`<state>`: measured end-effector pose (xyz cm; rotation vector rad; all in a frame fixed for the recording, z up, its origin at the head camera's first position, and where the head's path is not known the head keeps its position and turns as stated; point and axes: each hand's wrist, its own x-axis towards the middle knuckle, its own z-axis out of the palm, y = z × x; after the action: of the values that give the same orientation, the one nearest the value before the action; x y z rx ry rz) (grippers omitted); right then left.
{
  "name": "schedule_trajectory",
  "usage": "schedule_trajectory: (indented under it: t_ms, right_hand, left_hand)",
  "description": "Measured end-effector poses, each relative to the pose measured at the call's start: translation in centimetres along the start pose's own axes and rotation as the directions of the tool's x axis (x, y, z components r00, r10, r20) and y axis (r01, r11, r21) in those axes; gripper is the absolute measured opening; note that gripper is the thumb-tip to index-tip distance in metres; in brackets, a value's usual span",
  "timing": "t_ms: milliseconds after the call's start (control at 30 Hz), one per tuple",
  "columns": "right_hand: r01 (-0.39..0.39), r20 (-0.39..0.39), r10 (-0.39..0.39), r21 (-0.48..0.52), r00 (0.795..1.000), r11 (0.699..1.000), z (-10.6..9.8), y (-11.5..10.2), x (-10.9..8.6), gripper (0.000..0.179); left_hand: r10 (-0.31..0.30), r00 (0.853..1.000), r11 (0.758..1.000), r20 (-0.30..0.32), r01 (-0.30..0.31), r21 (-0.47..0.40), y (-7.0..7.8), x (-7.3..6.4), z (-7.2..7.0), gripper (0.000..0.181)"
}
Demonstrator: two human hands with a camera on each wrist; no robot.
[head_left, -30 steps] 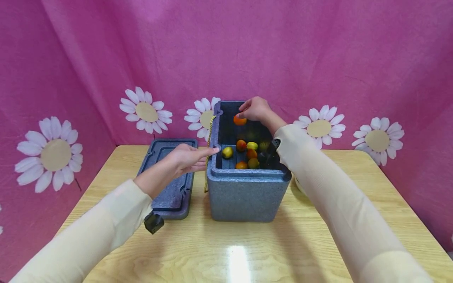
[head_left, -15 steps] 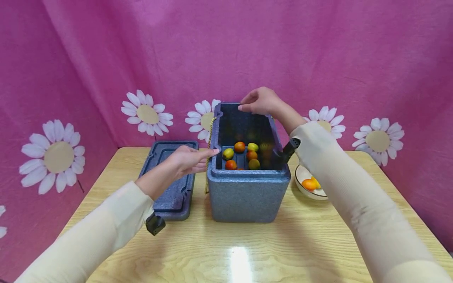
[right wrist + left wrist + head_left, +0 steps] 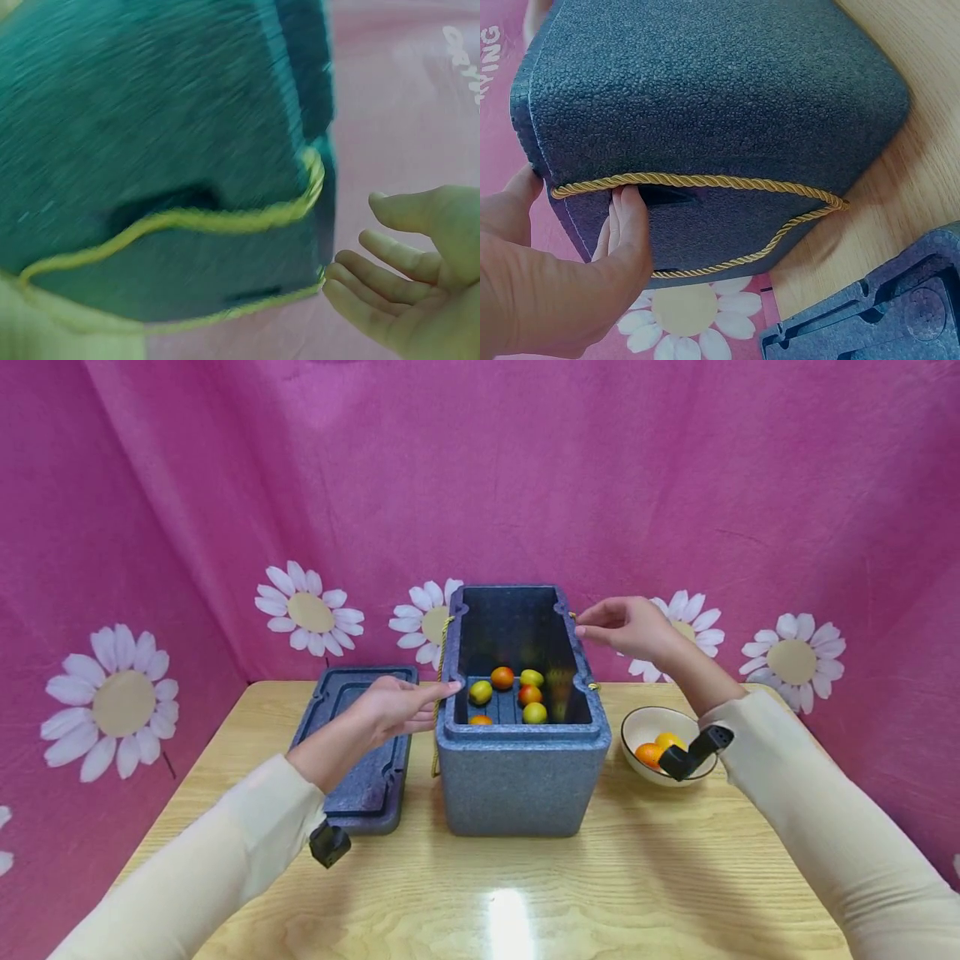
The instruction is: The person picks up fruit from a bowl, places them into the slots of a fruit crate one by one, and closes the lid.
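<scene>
A dark grey foam box stands uncovered on the table, several small round red-orange and yellow-green fruits on its floor. My left hand is at its left wall, the thumb on the rim and straight fingers touching the outer side. In the left wrist view, those fingers lie beside a gold rope handle, near a dark slot. My right hand hangs just outside the right rim, loosely bent and holding nothing. The right wrist view shows its fingers apart beside the box's other rope handle, slightly blurred.
Left of the box lies its grey lid, flat on the wooden table. A cream bowl with orange fruits stands to the right, partly behind the black wrist camera. A pink flowered curtain hangs behind.
My right hand let go of an orange fruit inside the box, then rose and moved right, out past the rim. The bowl came into view. My left hand stayed at the wall.
</scene>
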<state>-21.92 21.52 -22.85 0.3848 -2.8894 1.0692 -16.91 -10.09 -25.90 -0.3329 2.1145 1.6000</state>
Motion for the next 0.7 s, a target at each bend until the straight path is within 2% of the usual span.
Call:
schedule_trajectory:
  t_ms: [133, 367, 700]
  right_hand:
    - [-0.008, -0.004, 0.008, 0.008, 1.0, 1.0, 0.1, 2.7, -1.4, 0.034]
    - [-0.071, 0.073, 0.066, 0.078, 0.995, 0.994, 0.9, 7.0, -3.1, 0.035]
    - [-0.171, 0.202, 0.171, -0.02, 0.964, 0.985, 2.2, 11.4, -4.8, 0.04]
  left_hand:
    - [0.008, 1.0, 1.0, 0.006, -0.008, -0.002, 0.0, 0.0, -0.1, 0.094]
    - [0.01, 1.0, 1.0, 0.012, -0.01, -0.005, 0.0, -0.1, -0.1, 0.095]
    - [0.012, 1.0, 1.0, 0.011, -0.012, -0.019, -0.2, 0.0, 0.1, 0.094]
